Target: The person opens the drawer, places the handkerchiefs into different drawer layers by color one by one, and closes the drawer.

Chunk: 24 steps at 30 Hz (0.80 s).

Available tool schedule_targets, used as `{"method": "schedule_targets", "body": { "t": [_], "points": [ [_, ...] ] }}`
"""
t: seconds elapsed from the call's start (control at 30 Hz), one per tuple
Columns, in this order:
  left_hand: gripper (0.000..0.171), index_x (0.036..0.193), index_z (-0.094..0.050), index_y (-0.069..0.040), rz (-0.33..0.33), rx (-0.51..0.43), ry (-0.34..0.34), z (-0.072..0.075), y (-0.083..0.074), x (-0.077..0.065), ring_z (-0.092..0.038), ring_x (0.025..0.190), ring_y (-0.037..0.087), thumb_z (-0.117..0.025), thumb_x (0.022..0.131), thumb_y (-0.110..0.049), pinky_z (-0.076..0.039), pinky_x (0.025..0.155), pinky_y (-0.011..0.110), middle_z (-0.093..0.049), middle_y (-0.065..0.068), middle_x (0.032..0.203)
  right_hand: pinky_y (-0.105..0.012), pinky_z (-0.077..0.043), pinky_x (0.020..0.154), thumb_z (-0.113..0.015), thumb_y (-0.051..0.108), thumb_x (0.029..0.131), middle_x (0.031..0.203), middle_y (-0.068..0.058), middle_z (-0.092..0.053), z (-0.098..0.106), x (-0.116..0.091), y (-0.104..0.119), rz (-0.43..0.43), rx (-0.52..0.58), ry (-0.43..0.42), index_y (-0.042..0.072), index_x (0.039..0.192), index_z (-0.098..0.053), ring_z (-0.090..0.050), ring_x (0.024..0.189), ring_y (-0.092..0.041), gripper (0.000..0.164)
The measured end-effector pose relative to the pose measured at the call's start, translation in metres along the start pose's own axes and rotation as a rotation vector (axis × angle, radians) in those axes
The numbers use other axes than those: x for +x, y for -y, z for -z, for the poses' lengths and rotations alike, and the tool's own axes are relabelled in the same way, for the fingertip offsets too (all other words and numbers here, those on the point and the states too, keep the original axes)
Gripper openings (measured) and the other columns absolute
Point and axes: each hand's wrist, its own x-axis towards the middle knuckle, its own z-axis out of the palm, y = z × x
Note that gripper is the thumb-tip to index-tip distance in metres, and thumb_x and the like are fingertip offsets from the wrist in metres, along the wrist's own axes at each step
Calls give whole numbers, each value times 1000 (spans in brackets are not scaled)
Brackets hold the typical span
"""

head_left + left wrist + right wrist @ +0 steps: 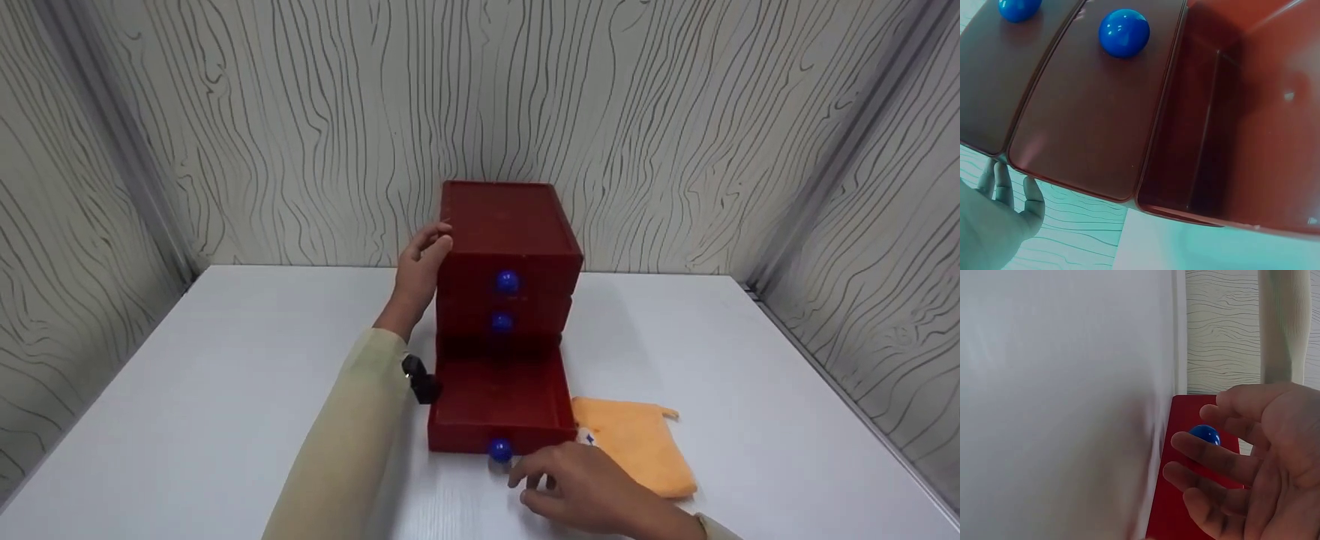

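Observation:
A dark red drawer cabinet [502,217] with round blue knobs stands on the table. Its bottom drawer [465,439] is pulled out, while the two above it are closed. Against the cabinet's upper left side rests my left hand [418,274], its fingertips at the edge. In the left wrist view, those fingers [1002,183] touch or nearly touch the side. Just right of the bottom drawer's blue knob [500,450] is my right hand [581,484], fingers loosely bent and holding nothing. The right wrist view shows the fingers [1202,453] in front of the red drawer face [1185,408], apart from the knob.
A folded orange cloth [637,446] lies on the white table [247,375], right of the drawer. Beside it, a small white item with a blue mark [586,436] is partly hidden. Wood-patterned walls [315,135] enclose the back and sides.

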Motion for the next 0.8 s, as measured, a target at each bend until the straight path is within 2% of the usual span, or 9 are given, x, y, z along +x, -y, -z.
{"method": "schedule_targets", "body": {
  "t": [0.13,0.3,0.53,0.8],
  "points": [
    [31,126,-56,-14,-16,25,-4,0,0,-1,-40,129,20,-49,100,-30,-35,107,43,-46,3,139,-19,-48,66,-66,27,88,87,22,-66,1,-7,-7,-12,-14,-2,33,99,-72,-54,73,5,14],
    [30,125,-57,-14,-16,15,-14,-1,1,0,-41,128,19,-50,100,-29,-37,105,42,-47,3,138,-20,-46,66,-66,25,85,86,23,-65,4,-16,-17,-52,5,6,35,95,-71,-52,73,3,15],
    [29,124,-57,-14,-17,-12,0,-2,2,1,-42,127,19,-50,100,-28,-38,103,40,-47,4,136,-20,-42,61,-70,26,83,79,21,-57,10,-29,-30,-48,-33,-61,34,88,-69,-48,71,1,10],
    [29,124,-57,-13,-16,-34,-3,0,3,1,-41,129,18,-50,100,-27,-38,102,39,-47,2,139,-22,-40,60,-71,30,82,74,20,-54,18,-33,-37,-114,-115,-103,33,85,-70,-45,70,-1,4]
  ]
}}
